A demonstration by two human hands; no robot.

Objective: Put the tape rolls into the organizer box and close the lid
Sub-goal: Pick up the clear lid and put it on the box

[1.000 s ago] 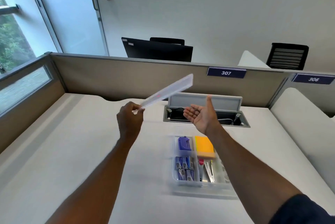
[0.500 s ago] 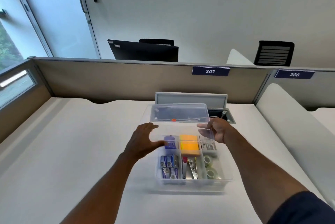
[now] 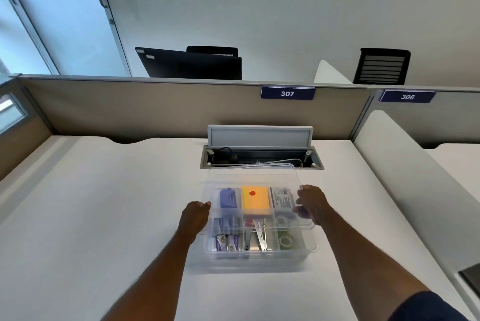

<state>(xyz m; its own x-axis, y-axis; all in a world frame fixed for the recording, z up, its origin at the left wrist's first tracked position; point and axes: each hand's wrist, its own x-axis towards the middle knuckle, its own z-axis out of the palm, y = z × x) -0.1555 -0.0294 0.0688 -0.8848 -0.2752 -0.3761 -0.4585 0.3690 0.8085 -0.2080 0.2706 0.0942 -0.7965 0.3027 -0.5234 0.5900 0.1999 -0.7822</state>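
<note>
Both hands grasping the clear lid: left hand at its 9 o'clock edge, right hand at 3 o'clock. Held over the organizer box on the counter, near edge not seated. Tape rolls inside, in the 4 o'clock compartment.

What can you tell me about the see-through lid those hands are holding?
The clear plastic rectangular lid has rounded corners and a small red dot. It is held nearly flat above the clear plastic organizer box, shifted toward the far side, so the near compartments remain uncovered. The left hand has a grip on its left edge and the right hand on its right edge. It is not yet seated.
</note>
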